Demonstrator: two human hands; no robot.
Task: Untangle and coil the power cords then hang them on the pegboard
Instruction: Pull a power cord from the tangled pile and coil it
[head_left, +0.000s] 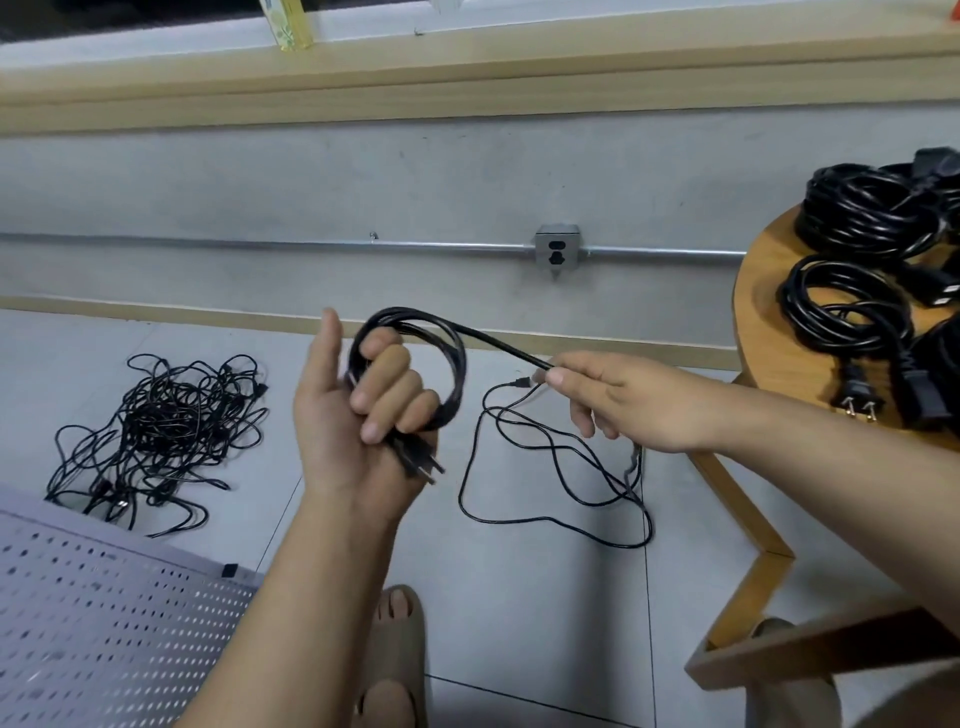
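My left hand (358, 415) grips a small coil of black power cord (452, 364), with the plug sticking out below my fingers. From the coil the cord runs right to my right hand (618, 400), which pinches it between thumb and fingers. The loose rest of this cord (550, 467) trails in loops on the floor below my right hand. A tangled heap of black cords (161, 431) lies on the floor at the left. The perforated white pegboard (93, 623) fills the lower left corner.
A round wooden table (769, 332) at the right carries several coiled black cords (872, 218). A wall socket (557, 249) on a metal conduit sits on the grey wall ahead. My sandalled foot (395, 649) stands on the tiled floor below my left arm.
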